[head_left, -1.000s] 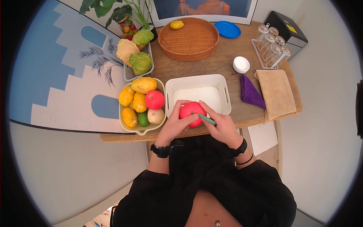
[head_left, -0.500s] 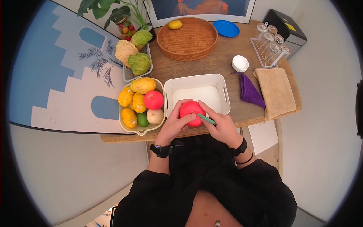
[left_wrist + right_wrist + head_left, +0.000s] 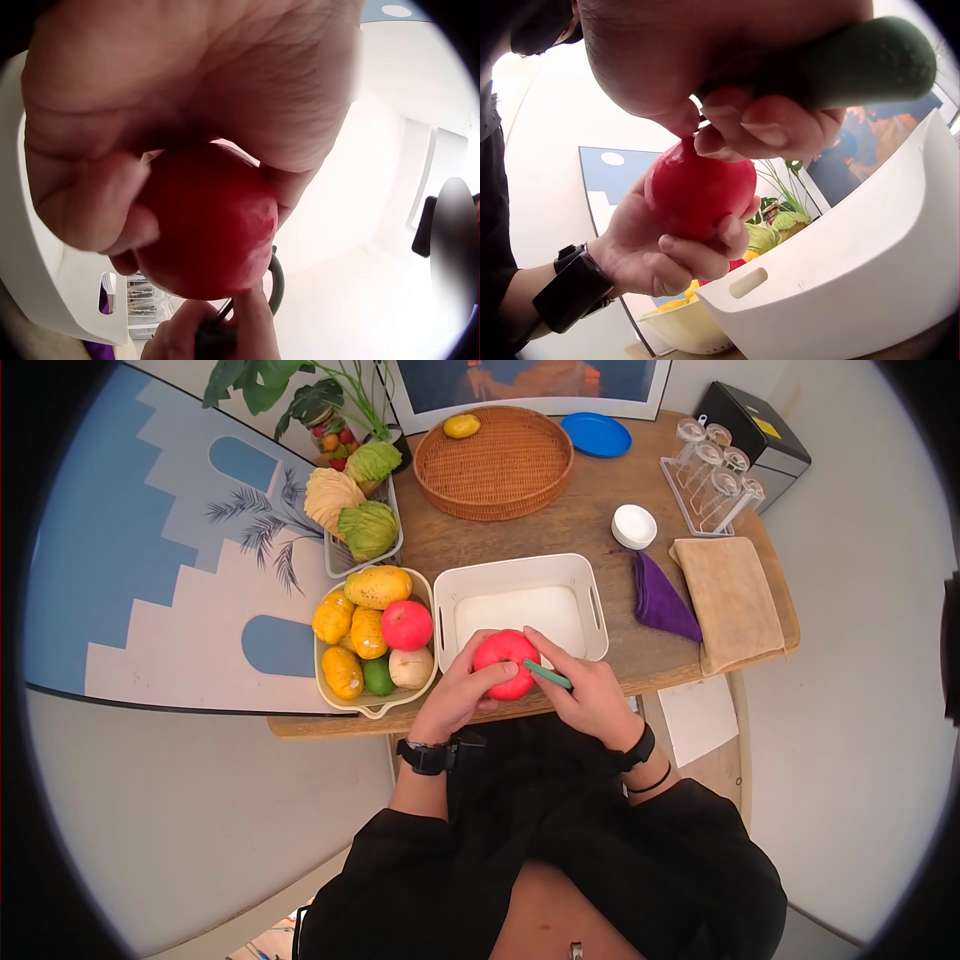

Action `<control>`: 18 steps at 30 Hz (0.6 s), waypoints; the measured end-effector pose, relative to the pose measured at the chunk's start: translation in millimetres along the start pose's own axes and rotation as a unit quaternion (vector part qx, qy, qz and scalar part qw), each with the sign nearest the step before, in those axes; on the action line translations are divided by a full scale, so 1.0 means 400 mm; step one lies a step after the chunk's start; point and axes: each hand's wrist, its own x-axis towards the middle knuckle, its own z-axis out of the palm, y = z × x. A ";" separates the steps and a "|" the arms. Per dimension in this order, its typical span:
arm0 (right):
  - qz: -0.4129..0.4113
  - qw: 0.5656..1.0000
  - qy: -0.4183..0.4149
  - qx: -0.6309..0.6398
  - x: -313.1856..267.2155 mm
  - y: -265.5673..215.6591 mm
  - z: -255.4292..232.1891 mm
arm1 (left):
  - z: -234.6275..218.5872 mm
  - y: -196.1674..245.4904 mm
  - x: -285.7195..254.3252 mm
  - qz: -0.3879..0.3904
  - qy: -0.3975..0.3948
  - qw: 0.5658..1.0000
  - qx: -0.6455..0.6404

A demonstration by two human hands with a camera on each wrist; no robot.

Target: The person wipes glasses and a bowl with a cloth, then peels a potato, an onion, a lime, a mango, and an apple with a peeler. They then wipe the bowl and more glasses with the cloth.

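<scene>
Pale walls (image 3: pixel 870 620) flank a wooden bench (image 3: pixel 590 500); left fingers (image 3: pixel 694 259) curl round a red fruit (image 3: pixel 507 648), right fingers (image 3: pixel 555 650) clamp a green-handled tool (image 3: pixel 549 674).

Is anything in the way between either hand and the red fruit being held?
Nothing visible blocks the left hand; it holds the red fruit directly. At the right hand, only the green tool in its grip comes in at the fruit, and that hand itself appears to touch it.
</scene>
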 end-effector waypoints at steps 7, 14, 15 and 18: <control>-0.002 1.000 -0.005 0.010 -0.003 0.003 0.000 | 0.021 0.003 -0.013 -0.012 0.032 0.999 0.021; 0.014 1.000 -0.021 -0.006 0.001 -0.006 -0.007 | 0.013 0.004 -0.004 -0.022 0.026 0.999 0.022; 0.004 1.000 -0.011 0.002 -0.001 -0.007 -0.003 | 0.016 -0.001 -0.005 -0.022 0.025 0.999 0.024; -0.002 1.000 -0.005 0.008 0.000 -0.002 0.001 | 0.009 -0.021 -0.004 -0.007 0.012 1.000 -0.008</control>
